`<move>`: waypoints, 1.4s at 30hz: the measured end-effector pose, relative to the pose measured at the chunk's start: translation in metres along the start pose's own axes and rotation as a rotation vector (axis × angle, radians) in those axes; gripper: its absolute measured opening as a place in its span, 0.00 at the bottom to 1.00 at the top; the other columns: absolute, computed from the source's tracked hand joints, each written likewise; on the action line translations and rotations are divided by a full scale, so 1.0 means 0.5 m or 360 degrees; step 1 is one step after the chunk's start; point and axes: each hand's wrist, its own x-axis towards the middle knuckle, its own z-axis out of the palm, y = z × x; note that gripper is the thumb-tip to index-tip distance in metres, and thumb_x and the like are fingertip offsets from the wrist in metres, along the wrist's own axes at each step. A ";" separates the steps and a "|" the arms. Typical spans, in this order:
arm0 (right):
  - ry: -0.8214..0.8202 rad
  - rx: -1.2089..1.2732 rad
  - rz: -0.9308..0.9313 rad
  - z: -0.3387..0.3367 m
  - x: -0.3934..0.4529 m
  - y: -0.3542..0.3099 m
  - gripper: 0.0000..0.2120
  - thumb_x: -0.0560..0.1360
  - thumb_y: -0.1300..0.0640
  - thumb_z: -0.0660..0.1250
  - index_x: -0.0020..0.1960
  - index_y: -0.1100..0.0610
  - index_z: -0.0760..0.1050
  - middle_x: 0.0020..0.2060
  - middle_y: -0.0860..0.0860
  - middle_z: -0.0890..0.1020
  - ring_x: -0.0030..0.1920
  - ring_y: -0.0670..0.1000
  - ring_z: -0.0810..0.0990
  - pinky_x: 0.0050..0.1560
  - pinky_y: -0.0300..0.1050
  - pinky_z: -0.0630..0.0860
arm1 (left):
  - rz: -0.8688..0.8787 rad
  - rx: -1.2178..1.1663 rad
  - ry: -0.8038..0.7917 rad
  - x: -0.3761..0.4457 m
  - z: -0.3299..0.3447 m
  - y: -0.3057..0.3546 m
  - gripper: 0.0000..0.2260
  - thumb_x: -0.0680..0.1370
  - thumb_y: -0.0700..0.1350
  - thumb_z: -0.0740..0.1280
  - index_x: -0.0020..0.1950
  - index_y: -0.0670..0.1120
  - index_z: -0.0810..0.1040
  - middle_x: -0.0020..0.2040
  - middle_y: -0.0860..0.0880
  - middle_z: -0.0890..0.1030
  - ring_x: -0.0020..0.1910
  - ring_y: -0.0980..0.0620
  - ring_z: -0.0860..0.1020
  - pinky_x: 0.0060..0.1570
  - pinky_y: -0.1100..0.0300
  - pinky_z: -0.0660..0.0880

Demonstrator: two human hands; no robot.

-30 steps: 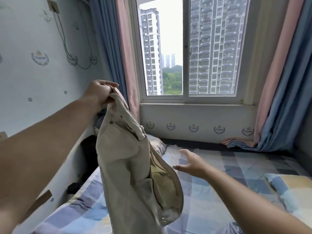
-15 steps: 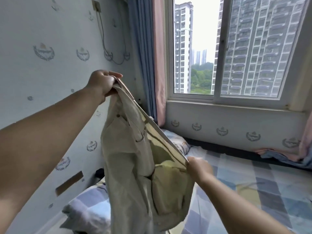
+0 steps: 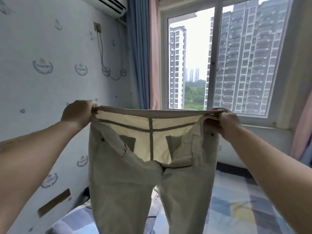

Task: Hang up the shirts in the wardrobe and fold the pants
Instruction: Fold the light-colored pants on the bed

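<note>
A pair of beige pants (image 3: 128, 183) hangs in the air in front of me, waistband stretched wide and level, fly open, pale lining showing. My left hand (image 3: 77, 114) grips the waistband's left end. My right hand (image 3: 222, 122) grips the right end. Both legs hang straight down over the bed and run out of the frame at the bottom. No shirts or wardrobe are in sight.
Below the pants lies a bed with a blue, grey and yellow checked sheet (image 3: 236, 208). A papered wall (image 3: 50, 81) is close on the left, with an air conditioner (image 3: 108, 4) high up. A window (image 3: 216, 61) with blue and pink curtains (image 3: 143, 53) faces me.
My right hand, open over the bed a second ago, took the waistband's free end. Both hands then pulled apart, so the pants turned from side-on to spread flat facing me.
</note>
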 end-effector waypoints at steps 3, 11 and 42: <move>0.0004 0.0150 -0.0160 0.002 -0.002 -0.077 0.19 0.80 0.66 0.46 0.43 0.55 0.74 0.24 0.51 0.81 0.26 0.51 0.82 0.27 0.47 0.80 | -0.0220 -0.0253 -0.0091 0.010 -0.001 0.034 0.12 0.74 0.34 0.62 0.50 0.44 0.82 0.48 0.40 0.82 0.46 0.39 0.79 0.46 0.51 0.76; 0.0109 -0.0029 -0.0282 -0.092 0.009 -0.128 0.16 0.77 0.65 0.50 0.42 0.51 0.73 0.36 0.54 0.77 0.33 0.54 0.76 0.24 0.40 0.70 | -0.0555 -0.1264 -0.0456 -0.029 0.015 0.168 0.16 0.77 0.32 0.50 0.51 0.42 0.77 0.48 0.39 0.79 0.35 0.43 0.81 0.29 0.58 0.81; -0.0229 -0.1033 -0.0190 0.293 0.182 0.359 0.11 0.75 0.58 0.58 0.35 0.51 0.73 0.33 0.45 0.76 0.35 0.45 0.73 0.34 0.34 0.70 | -0.2363 -0.2646 -0.0177 -0.385 0.431 -0.120 0.17 0.80 0.29 0.45 0.46 0.43 0.70 0.46 0.37 0.77 0.25 0.46 0.82 0.27 0.56 0.80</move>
